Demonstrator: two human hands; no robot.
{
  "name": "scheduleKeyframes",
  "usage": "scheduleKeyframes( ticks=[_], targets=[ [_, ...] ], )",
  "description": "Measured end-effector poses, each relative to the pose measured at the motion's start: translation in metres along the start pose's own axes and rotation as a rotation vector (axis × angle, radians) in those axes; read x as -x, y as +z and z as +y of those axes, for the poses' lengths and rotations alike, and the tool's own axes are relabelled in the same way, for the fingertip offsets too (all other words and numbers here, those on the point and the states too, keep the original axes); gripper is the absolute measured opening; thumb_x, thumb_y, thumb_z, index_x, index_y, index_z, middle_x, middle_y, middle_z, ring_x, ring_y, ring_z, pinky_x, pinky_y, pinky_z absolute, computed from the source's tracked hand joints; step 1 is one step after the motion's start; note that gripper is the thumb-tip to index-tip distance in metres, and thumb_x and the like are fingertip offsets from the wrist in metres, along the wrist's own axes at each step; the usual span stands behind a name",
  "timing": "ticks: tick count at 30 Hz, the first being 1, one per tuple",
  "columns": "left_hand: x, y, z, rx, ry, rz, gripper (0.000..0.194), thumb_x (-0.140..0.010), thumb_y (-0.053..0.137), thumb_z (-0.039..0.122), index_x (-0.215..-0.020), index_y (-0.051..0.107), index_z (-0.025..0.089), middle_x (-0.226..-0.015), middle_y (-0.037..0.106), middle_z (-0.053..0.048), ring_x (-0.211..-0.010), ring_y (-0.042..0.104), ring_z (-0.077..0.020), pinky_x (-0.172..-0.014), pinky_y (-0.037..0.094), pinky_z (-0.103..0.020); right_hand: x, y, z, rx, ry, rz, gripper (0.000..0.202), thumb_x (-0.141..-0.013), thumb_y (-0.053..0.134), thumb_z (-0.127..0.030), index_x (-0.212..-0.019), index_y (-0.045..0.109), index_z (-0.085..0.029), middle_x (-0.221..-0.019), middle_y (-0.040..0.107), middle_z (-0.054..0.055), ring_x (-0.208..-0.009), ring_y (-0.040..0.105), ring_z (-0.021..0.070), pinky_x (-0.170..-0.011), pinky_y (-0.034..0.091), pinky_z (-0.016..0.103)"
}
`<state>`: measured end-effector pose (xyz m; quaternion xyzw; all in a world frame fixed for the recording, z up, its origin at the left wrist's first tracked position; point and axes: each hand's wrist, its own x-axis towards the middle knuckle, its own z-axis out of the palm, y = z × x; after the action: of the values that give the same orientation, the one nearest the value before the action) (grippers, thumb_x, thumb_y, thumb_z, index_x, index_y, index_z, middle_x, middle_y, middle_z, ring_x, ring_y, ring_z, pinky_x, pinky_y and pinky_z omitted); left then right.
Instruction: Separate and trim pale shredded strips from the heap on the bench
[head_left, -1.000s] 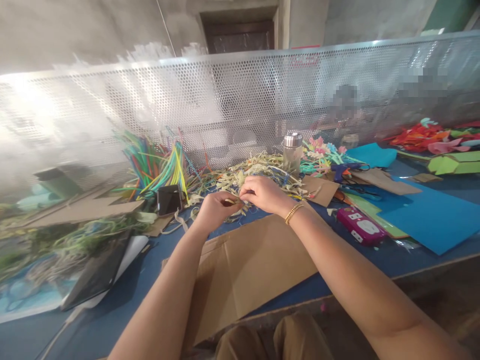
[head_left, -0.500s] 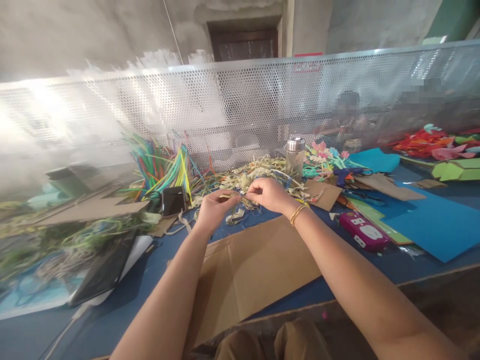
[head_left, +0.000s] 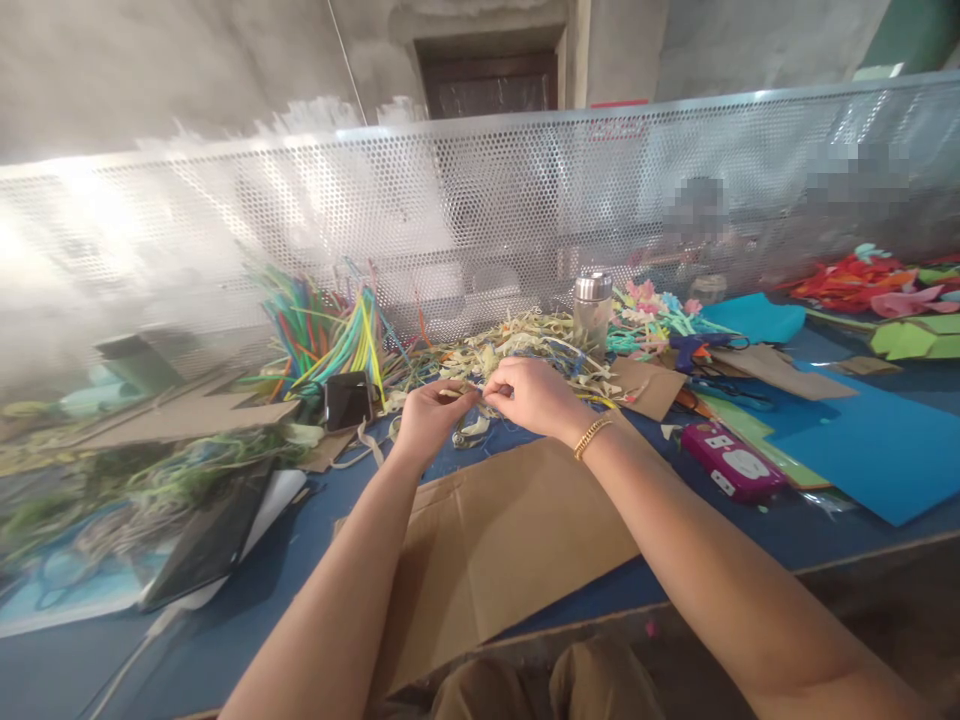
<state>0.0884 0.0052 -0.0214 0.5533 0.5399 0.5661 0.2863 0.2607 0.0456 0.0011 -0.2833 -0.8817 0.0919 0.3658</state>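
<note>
My left hand [head_left: 429, 420] is closed in a pinch on a thin pale strip [head_left: 454, 392], which looks like paper or fibre. Right beside it, my right hand [head_left: 534, 397] pinches at the strip's other end, its fingertips almost meeting those of the left; the fingers hide most of the piece. A gold chain bracelet [head_left: 591, 438] circles my right wrist. Both hands hover over the far edge of a flat brown cardboard sheet [head_left: 525, 520]. Just behind them spreads a heap of pale yellow-green strips [head_left: 517, 335]. A small pale curled scrap [head_left: 471, 432] lies below my fingers.
A steel-capped bottle [head_left: 592, 310] stands behind my right hand. On the right lie a purple case [head_left: 731, 462] and blue sheets [head_left: 862, 440]. To the left are a black phone [head_left: 348, 402], colourful stems [head_left: 322, 335] and a dark tablet-like slab [head_left: 210, 545]. A perforated metal screen [head_left: 510, 200] closes the back.
My right hand has shifted slightly left, bringing its fingertips closer to those of my left hand. The left hand stays almost in place, still pinching.
</note>
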Motion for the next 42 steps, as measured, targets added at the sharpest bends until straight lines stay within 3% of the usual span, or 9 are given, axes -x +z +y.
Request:
scheduleKeyframes(
  ticks=[5, 9, 14, 17, 20, 26, 30, 38, 42],
  targets=[
    [0.001, 0.0, 0.002, -0.118, 0.062, 0.009, 0.013, -0.062, 0.074, 0.028, -0.069, 0.071, 0.016, -0.06, 0.062, 0.0, -0.05, 0.047, -0.0102, -0.047, 0.032, -0.022, 0.0, 0.002, 0.0, 0.004, -0.066, -0.028, 0.008, -0.078, 0.065, -0.014, -0.072, 0.068, -0.017, -0.079, 0.061, 0.002, -0.077, 0.054, 0.0127, -0.069, 0.036, 0.025],
    [-0.001, -0.001, 0.0, -0.235, 0.217, -0.135, 0.007, -0.065, 0.072, 0.026, -0.065, 0.072, 0.018, -0.065, 0.064, -0.002, -0.06, 0.052, -0.0134, -0.055, 0.039, -0.023, 0.0, 0.001, 0.002, 0.001, -0.066, -0.007, 0.007, -0.081, 0.066, -0.018, -0.074, 0.069, -0.018, -0.081, 0.061, 0.002, -0.08, 0.053, 0.0128, -0.071, 0.035, 0.025],
    [-0.002, -0.004, -0.001, -0.166, 0.246, -0.27, 0.01, -0.066, 0.074, 0.028, -0.072, 0.074, 0.02, -0.078, 0.067, -0.005, -0.072, 0.058, -0.0165, -0.065, 0.044, -0.025, -0.001, 0.001, 0.013, -0.1, 0.057, 0.01, 0.007, -0.076, 0.07, -0.021, -0.071, 0.069, -0.016, -0.077, 0.063, 0.002, -0.073, 0.054, 0.011, -0.067, 0.037, 0.024],
    [0.0, -0.004, 0.0, -0.069, 0.187, -0.218, 0.016, -0.064, 0.077, 0.032, -0.073, 0.074, 0.019, -0.08, 0.068, -0.005, -0.071, 0.059, -0.0161, -0.063, 0.045, -0.025, -0.001, 0.003, 0.018, -0.159, 0.155, 0.002, 0.009, -0.077, 0.067, -0.022, -0.072, 0.07, -0.016, -0.069, 0.064, 0.001, -0.064, 0.054, 0.0097, -0.061, 0.036, 0.022],
    [-0.001, -0.002, -0.002, 0.052, 0.09, -0.072, 0.025, -0.061, 0.079, 0.036, -0.076, 0.073, 0.017, -0.075, 0.068, -0.004, -0.063, 0.056, -0.0135, -0.058, 0.043, -0.025, -0.002, 0.005, 0.016, -0.199, 0.202, 0.022, 0.013, -0.079, 0.062, -0.021, -0.082, 0.074, -0.017, -0.065, 0.065, 0.0, -0.057, 0.052, 0.0089, -0.055, 0.036, 0.021],
    [-0.005, 0.005, -0.011, 0.29, -0.022, 0.102, 0.03, -0.056, 0.083, 0.036, -0.073, 0.069, 0.016, -0.067, 0.064, -0.002, -0.059, 0.054, -0.0103, -0.056, 0.041, -0.023, 0.0, 0.004, -0.001, -0.031, 0.061, 0.121, 0.02, -0.08, 0.059, -0.018, -0.089, 0.076, -0.02, -0.083, 0.071, 0.003, -0.071, 0.058, 0.0116, -0.068, 0.041, 0.023],
    [-0.004, 0.012, -0.01, 0.396, -0.058, 0.087, 0.029, -0.055, 0.084, 0.035, -0.07, 0.069, 0.015, -0.067, 0.064, -0.001, -0.061, 0.054, -0.0092, -0.058, 0.041, -0.022, 0.0, 0.005, -0.002, 0.026, 0.061, 0.112, 0.015, -0.08, 0.064, -0.026, -0.089, 0.075, -0.019, -0.084, 0.071, 0.004, -0.073, 0.059, 0.0131, -0.068, 0.041, 0.024],
    [-0.001, 0.017, -0.01, 0.416, -0.083, 0.022, 0.027, -0.055, 0.085, 0.033, -0.072, 0.071, 0.016, -0.069, 0.065, -0.002, -0.064, 0.056, -0.0105, -0.063, 0.044, -0.024, -0.002, 0.004, 0.008, -0.083, 0.238, 0.082, 0.015, -0.078, 0.068, -0.031, -0.083, 0.075, -0.019, -0.078, 0.072, 0.003, -0.071, 0.06, 0.0129, -0.063, 0.04, 0.022],
    [-0.002, 0.017, -0.012, 0.388, -0.079, 0.022, 0.027, -0.056, 0.084, 0.033, -0.073, 0.071, 0.016, -0.07, 0.065, -0.002, -0.066, 0.057, -0.0115, -0.065, 0.045, -0.024, -0.002, 0.002, 0.006, -0.031, 0.198, 0.088, 0.01, -0.076, 0.068, -0.026, -0.077, 0.074, -0.018, -0.076, 0.071, 0.003, -0.069, 0.058, 0.0124, -0.063, 0.038, 0.022]
  ],
)
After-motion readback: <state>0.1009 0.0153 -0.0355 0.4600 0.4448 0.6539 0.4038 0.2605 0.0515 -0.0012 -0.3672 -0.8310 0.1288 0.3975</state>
